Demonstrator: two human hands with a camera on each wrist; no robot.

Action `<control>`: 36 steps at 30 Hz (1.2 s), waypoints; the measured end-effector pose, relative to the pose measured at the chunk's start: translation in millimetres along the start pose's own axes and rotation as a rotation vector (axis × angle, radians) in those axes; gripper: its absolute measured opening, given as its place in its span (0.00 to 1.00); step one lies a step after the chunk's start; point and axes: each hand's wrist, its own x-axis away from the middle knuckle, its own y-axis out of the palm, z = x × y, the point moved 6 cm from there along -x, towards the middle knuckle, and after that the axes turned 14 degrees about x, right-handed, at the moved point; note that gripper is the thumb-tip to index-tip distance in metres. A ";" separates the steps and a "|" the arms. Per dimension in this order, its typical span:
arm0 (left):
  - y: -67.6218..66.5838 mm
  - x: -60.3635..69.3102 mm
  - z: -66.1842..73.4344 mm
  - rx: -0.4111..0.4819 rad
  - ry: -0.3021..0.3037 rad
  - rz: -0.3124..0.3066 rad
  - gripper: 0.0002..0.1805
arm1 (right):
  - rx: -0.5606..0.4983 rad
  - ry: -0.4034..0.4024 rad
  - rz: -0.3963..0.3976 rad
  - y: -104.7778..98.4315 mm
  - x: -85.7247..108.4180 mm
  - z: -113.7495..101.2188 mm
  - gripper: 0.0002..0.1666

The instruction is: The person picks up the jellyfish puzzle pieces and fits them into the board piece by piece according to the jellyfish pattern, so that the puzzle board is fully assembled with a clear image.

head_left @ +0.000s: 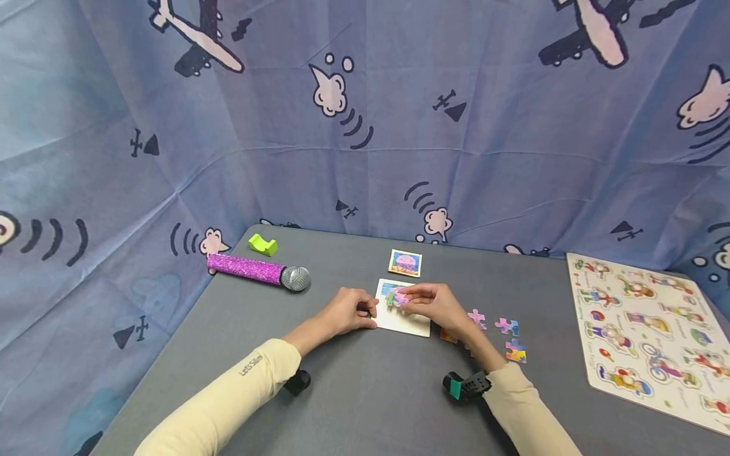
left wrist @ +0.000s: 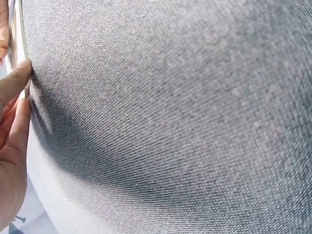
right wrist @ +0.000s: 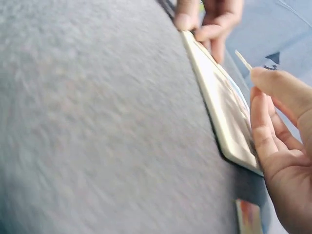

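Well, the left hand grips the board (to steady it, I'd guess) while the right hand pinches a piece above.

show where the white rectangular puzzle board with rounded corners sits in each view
Head: the white rectangular puzzle board lies below and slightly right of centre.
Left wrist: the board is a thin pale strip at the upper left edge.
Right wrist: the board slants through the upper right.
Shared landmark: the left hand, touching the board's edge.
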 end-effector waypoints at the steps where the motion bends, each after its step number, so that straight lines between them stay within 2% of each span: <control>1: -0.1 -0.1 0.4 0.000 -0.002 -0.002 0.09 | 0.009 -0.007 0.001 2.1 -1.0 -0.4 0.22; 12: 0.8 -2.1 -0.6 -0.010 -0.002 0.000 0.09 | 0.063 -0.016 0.055 10.2 -3.0 -4.6 0.20; 17: 1.3 -2.0 -1.7 0.002 -0.006 -0.001 0.09 | 0.163 -0.056 0.073 12.4 -4.1 -9.1 0.18; 25: 2.3 -1.6 -6.4 0.014 -0.033 -0.003 0.09 | 0.427 -0.148 0.146 16.0 -6.8 -17.4 0.15; 32: 2.0 -1.3 -6.4 0.020 -0.030 -0.002 0.09 | 0.494 -0.164 0.148 16.9 -6.4 -22.2 0.14; 36: 2.2 -1.5 -6.0 0.020 -0.026 -0.004 0.09 | 0.491 -0.139 0.142 16.5 -7.2 -21.0 0.15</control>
